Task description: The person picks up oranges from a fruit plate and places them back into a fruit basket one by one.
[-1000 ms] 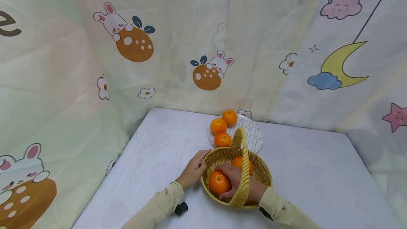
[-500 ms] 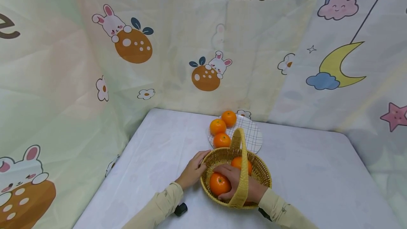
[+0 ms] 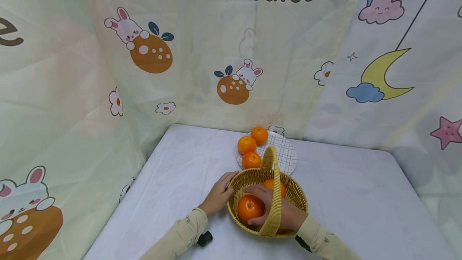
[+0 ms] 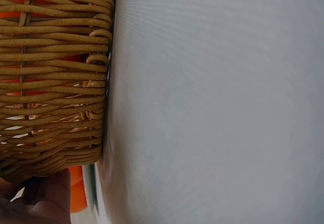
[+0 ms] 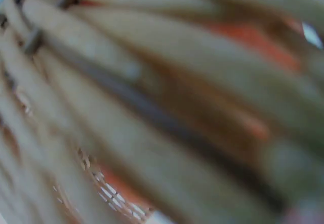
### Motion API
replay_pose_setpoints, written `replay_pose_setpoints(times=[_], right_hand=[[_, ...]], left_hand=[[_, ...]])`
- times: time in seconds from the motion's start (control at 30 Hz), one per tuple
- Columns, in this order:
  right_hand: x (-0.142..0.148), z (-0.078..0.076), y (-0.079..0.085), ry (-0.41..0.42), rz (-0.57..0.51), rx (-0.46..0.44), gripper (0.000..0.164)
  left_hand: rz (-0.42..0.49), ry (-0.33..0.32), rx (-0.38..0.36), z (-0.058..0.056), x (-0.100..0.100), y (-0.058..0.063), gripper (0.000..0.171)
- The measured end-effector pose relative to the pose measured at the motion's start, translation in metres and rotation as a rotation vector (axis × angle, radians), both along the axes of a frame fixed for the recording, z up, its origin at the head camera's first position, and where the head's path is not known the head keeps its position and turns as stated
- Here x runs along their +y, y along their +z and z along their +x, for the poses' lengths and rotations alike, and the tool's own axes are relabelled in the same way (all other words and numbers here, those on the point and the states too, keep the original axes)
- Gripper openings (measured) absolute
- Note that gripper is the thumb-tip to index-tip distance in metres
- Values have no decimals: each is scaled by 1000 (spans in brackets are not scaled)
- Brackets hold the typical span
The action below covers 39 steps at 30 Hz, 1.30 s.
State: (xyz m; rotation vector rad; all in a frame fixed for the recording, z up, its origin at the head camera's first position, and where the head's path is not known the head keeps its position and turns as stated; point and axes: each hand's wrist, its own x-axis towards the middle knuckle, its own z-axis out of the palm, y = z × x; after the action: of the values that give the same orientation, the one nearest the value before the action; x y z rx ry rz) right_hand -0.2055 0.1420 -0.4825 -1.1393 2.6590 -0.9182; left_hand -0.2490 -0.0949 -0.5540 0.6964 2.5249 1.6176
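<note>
A woven wicker basket [image 3: 295,189] with a tall arched handle [image 3: 276,208] stands on the table near the front. My left hand [image 3: 217,193] grips its left rim. In the left wrist view, fingers [image 4: 53,198] hold the end of the basket wall [image 4: 55,87], and orange skin shows through the weave. My right hand [image 3: 278,208] reaches under the handle into the basket, its thumb and fingers curved round an orange [image 3: 250,208]. Behind that hand lies a second orange [image 3: 277,185], partly covered. The right wrist view is filled by blurred wicker strands [image 5: 126,77].
Just behind the basket lies a round white plate [image 3: 285,153] with a grid pattern. Three oranges [image 3: 251,160] sit in a row along its left side. A printed cloth wall [image 3: 202,91] rises at the table's [image 3: 195,151] back edge.
Both hands keep their places on the basket and the orange, the right one shifting only slightly. The whole head view drifts a few pixels down.
</note>
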Motion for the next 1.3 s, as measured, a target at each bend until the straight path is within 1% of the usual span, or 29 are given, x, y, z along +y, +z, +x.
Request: replay_pose_setpoints(times=[0.13,0.23,0.33,0.37,0.43,0.53,0.6,0.67,0.73,0.87,0.97,1.1,1.17,1.3], right_hand=[[9,2,2,-6,-60,9,73],[16,3,4,23,-124,67,75],[23,4,7,35,-169,117,76],[26,5,9,26,-178,116,76],[33,7,12,-14,-187,83,74],[45,11,17,-83,-174,16,71],[53,14,18,-115,-183,-32,69],[63,18,19,-143,-178,-48,71],[73,23,19,-169,-188,-44,73],[86,31,17,-224,-190,1,73],[91,33,14,-254,-190,-2,72],[94,32,11,-269,-195,-22,70],[95,31,10,-270,-214,-27,71],[98,26,8,-293,-234,1,72]], left_hand=[[-3,2,10,0,0,0,53],[-3,0,15,1,0,1,53],[-6,-2,23,1,0,1,53],[-8,-1,24,1,0,1,53],[-11,2,20,1,0,1,54],[-9,5,7,0,0,0,55],[-10,10,-8,1,0,1,55],[-7,9,-12,1,0,2,55],[-9,7,-9,2,0,3,54],[-8,-1,-4,3,-1,3,54],[-4,2,-10,3,-2,2,54],[-3,8,-25,2,-1,2,54],[-4,7,-20,2,0,2,54],[12,7,-1,3,2,1,54]])
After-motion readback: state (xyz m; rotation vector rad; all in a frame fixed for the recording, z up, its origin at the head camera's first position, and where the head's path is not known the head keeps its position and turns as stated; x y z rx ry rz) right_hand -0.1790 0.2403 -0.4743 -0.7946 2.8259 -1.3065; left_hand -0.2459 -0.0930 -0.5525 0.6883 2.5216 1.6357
